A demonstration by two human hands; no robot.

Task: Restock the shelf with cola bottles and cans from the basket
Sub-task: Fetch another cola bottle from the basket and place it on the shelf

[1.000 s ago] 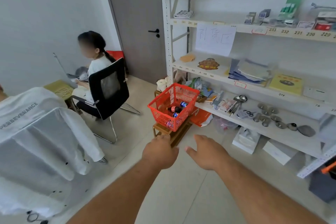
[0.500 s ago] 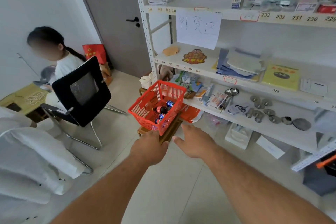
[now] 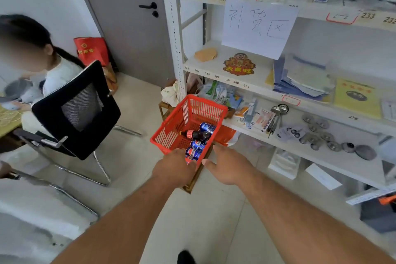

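Note:
A red plastic basket (image 3: 171,126) sits on a low wooden stand (image 3: 194,182) beside the white shelf unit (image 3: 216,70). Inside lie a dark cola bottle (image 3: 198,134) with a red label and several blue cola cans (image 3: 196,148). My left hand (image 3: 174,169) is at the basket's near rim, fingers curled, covering part of it. My right hand (image 3: 227,166) hovers just right of the basket's near corner, fingers spread, holding nothing. A paper sign (image 3: 259,28) hangs over the middle shelf.
A person sits in a black mesh chair (image 3: 79,111) to the left. A grey door (image 3: 128,17) is behind. The lower shelf (image 3: 321,152) holds spoons, round metal pieces and packets. A chair draped in white cloth (image 3: 32,210) is at near left.
I have moved closer to the basket and shelf. Both hands have reached forward, and the left hand now meets the basket's near rim.

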